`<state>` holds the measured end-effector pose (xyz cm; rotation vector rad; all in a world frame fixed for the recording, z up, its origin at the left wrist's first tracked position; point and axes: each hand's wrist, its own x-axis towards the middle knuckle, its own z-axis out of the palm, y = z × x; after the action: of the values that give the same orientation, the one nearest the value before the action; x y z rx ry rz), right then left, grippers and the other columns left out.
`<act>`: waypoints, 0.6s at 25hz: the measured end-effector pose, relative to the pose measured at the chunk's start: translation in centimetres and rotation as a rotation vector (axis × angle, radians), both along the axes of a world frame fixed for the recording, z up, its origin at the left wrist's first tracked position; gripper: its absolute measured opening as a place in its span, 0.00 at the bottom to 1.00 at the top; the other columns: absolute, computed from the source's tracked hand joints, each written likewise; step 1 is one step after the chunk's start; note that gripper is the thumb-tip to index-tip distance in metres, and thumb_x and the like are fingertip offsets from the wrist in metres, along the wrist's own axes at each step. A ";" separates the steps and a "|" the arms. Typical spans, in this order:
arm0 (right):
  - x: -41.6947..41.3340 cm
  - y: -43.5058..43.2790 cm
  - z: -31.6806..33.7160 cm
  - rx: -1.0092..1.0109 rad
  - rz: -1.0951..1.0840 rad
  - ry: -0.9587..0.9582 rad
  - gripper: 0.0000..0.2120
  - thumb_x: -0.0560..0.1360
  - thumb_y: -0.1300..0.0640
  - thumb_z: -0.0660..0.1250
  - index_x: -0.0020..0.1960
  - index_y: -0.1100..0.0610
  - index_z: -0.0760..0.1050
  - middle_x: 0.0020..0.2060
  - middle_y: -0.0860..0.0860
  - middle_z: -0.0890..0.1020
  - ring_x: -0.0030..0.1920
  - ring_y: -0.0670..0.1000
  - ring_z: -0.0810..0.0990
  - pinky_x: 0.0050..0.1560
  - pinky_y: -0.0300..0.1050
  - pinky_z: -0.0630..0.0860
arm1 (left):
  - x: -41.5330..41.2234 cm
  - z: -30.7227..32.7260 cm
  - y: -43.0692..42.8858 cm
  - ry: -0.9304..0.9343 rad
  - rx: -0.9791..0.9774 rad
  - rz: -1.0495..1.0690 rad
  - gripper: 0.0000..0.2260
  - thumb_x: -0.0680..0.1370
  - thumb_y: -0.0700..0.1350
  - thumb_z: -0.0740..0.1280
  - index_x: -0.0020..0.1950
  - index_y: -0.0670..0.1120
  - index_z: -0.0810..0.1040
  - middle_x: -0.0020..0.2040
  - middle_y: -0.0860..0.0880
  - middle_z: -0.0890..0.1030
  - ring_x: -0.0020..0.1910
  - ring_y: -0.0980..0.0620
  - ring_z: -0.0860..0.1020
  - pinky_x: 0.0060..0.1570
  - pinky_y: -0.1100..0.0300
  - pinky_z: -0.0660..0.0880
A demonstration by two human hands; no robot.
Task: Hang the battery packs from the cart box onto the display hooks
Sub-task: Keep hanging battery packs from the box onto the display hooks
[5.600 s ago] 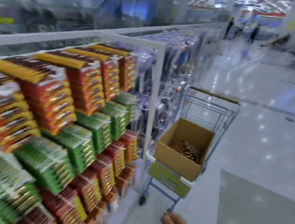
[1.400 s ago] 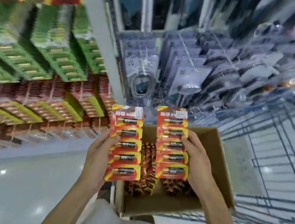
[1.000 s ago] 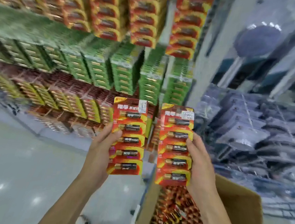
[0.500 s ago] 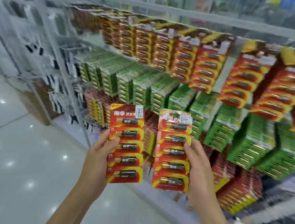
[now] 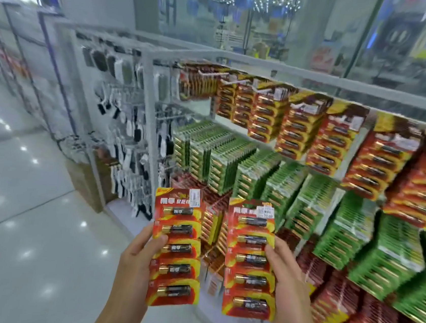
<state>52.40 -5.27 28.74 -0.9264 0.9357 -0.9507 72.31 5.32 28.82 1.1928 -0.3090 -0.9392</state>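
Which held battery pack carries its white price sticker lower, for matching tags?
The right hand's battery pack; the left hand's pack has its sticker higher.

One head-worn view looked forward and slightly down, close over both hands (image 5: 283,283), facing the rack (image 5: 283,71) just beyond, angled rightward.

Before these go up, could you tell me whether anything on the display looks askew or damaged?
Nothing stands out. The left hand and right hand each hold an intact red battery strip; the hanging packs sit in even rows.
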 end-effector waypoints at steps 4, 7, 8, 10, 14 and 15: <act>6.2 -5.1 -0.4 0.068 -0.035 -0.080 0.15 0.78 0.51 0.69 0.64 0.49 0.80 0.53 0.54 0.87 0.52 0.60 0.87 0.53 0.60 0.82 | 6.3 -0.1 -6.1 0.009 -0.003 0.014 0.11 0.80 0.39 0.68 0.60 0.48 0.84 0.51 0.38 0.87 0.42 0.37 0.86 0.45 0.46 0.81; 10.2 -9.8 -0.1 0.087 -0.027 -0.095 0.11 0.79 0.53 0.68 0.61 0.48 0.81 0.53 0.55 0.87 0.53 0.62 0.86 0.58 0.65 0.80 | 10.2 0.4 -10.7 0.024 0.011 0.027 0.10 0.79 0.39 0.68 0.58 0.48 0.84 0.49 0.38 0.87 0.39 0.37 0.86 0.45 0.46 0.81; 11.3 -11.0 -0.1 0.098 -0.029 -0.098 0.11 0.79 0.53 0.68 0.61 0.48 0.81 0.53 0.54 0.87 0.54 0.62 0.86 0.58 0.65 0.80 | 11.2 0.6 -12.0 0.037 0.011 0.027 0.09 0.79 0.40 0.69 0.57 0.46 0.84 0.49 0.37 0.87 0.39 0.37 0.86 0.47 0.44 0.81; 13.6 -13.2 -0.3 0.095 -0.039 -0.106 0.16 0.74 0.48 0.73 0.61 0.45 0.81 0.57 0.53 0.86 0.57 0.62 0.85 0.61 0.67 0.78 | 13.1 0.8 -14.2 0.086 0.009 0.010 0.11 0.77 0.45 0.71 0.58 0.44 0.85 0.50 0.35 0.86 0.42 0.33 0.86 0.54 0.35 0.80; 17.2 -16.4 0.0 0.097 -0.063 -0.098 0.25 0.58 0.33 0.81 0.54 0.34 0.83 0.66 0.48 0.80 0.68 0.59 0.77 0.71 0.67 0.70 | 16.1 1.9 -18.5 0.092 0.031 -0.067 0.16 0.74 0.55 0.73 0.57 0.48 0.86 0.53 0.37 0.87 0.51 0.32 0.85 0.61 0.33 0.77; 17.9 -17.2 0.4 0.119 -0.057 -0.109 0.20 0.61 0.37 0.79 0.52 0.35 0.84 0.66 0.48 0.81 0.67 0.59 0.78 0.70 0.67 0.70 | 16.6 2.3 -19.5 0.053 0.037 -0.078 0.14 0.75 0.55 0.73 0.56 0.49 0.86 0.51 0.40 0.87 0.49 0.35 0.86 0.57 0.38 0.80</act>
<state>70.32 -22.50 29.12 -0.7438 0.9199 -0.9730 88.93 -14.20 31.09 1.1941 -0.2986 -1.0465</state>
